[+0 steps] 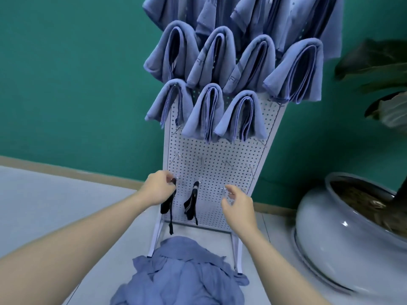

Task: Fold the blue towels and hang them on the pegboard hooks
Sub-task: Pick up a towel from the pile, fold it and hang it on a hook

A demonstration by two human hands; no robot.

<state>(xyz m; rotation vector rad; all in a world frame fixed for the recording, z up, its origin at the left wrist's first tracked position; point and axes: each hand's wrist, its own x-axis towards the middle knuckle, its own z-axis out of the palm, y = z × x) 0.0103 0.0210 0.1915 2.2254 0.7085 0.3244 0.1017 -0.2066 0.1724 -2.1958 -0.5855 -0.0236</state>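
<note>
A white pegboard (211,155) leans against the green wall. Several folded blue towels (204,113) hang on its upper hooks. A heap of unfolded blue towels (182,276) lies on the floor at its foot. My left hand (157,187) pinches the top of a black sock (167,205) at a low hook on the left. A second black sock (191,202) hangs on the hook beside it. My right hand (239,201) hovers with loosely curled fingers just by a bare hook (224,190) at the lower right, holding nothing.
A large white ceramic planter (343,234) with a dark-leaved plant (378,69) stands on the floor to the right of the board. Several bare hooks (226,164) sit in the row above the socks. A beige skirting runs along the wall.
</note>
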